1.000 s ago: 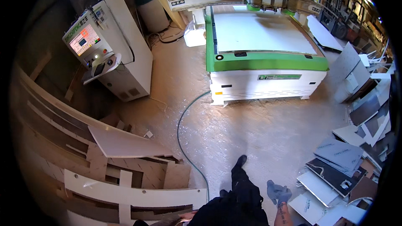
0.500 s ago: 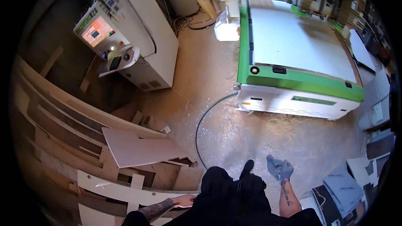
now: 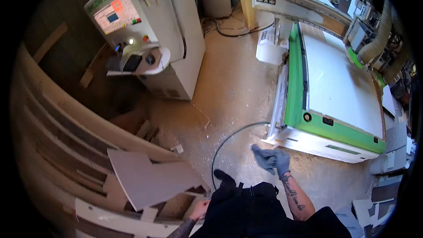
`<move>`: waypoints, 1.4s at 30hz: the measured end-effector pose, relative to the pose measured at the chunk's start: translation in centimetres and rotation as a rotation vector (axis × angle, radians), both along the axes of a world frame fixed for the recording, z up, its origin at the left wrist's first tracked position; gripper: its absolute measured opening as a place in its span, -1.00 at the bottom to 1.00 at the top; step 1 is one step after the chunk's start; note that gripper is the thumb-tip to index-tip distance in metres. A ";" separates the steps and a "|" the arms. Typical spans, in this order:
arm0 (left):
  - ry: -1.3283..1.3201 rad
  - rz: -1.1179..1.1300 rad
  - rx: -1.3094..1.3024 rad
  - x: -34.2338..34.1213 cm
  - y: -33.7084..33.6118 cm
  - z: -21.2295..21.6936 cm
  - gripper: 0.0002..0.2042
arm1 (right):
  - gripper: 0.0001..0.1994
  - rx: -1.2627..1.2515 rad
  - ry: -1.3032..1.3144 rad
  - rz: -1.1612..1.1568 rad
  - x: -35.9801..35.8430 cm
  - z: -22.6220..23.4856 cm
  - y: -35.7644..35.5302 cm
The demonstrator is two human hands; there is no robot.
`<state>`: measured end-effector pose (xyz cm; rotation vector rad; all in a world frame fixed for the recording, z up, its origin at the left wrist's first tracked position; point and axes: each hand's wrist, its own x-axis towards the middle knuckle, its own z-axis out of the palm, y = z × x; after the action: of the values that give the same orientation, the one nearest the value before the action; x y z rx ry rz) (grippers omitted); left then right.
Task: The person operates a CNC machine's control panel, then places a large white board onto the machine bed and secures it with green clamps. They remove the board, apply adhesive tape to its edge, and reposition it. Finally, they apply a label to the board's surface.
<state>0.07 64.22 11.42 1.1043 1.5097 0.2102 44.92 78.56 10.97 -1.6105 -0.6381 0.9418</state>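
My right hand (image 3: 282, 163), in a grey work glove, is raised in front of my right leg. Its fingers are closed on a second, limp grey glove (image 3: 263, 156) that hangs out to the left. My left hand (image 3: 200, 209) is bare and hangs low beside my dark trousers, where its fingers are partly hidden and too small to make out. Ahead on the right stands a green and white CNC router (image 3: 299, 117), with a large white sheet (image 3: 343, 79) lying on its bed.
A white control cabinet (image 3: 187, 70) with a lit screen (image 3: 115, 15) and a small shelf stands ahead left. A dark hose (image 3: 224, 143) curves over the dusty floor. Board offcuts (image 3: 150, 178) are stacked at left, more offcuts (image 3: 372, 211) at lower right.
I have stepped forward, closer to the cabinet and router. My view has turned a little left. The gloved right hand has come up and forward, still with the loose glove.
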 end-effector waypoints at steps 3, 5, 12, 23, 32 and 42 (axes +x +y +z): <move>0.159 -0.010 0.165 -4.5 7.3 -0.7 -0.55 | -0.74 -0.051 0.014 0.181 -9.3 2.9 8.4; 0.076 0.085 0.194 -5.8 12.7 -0.6 -0.57 | -0.72 -0.129 0.441 0.319 -13.4 4.2 12.1; -0.976 0.569 -0.048 -3.4 33.2 4.4 -0.60 | -0.66 -0.278 0.950 0.567 -20.5 5.3 22.5; -0.711 0.403 0.277 -7.6 55.2 12.5 -0.82 | -0.70 -0.178 0.772 0.615 -25.5 7.1 46.7; -0.282 0.566 0.558 -13.0 61.0 6.2 -0.87 | -0.67 -0.007 0.302 0.854 -33.1 9.1 64.8; -0.592 0.925 0.500 -26.7 64.4 -0.9 -0.80 | -0.70 0.409 -0.063 0.719 -48.8 14.0 72.5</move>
<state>-26.64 128.59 10.50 0.5329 1.3339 1.4774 -3.84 151.06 25.00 -1.0461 -1.4086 1.1713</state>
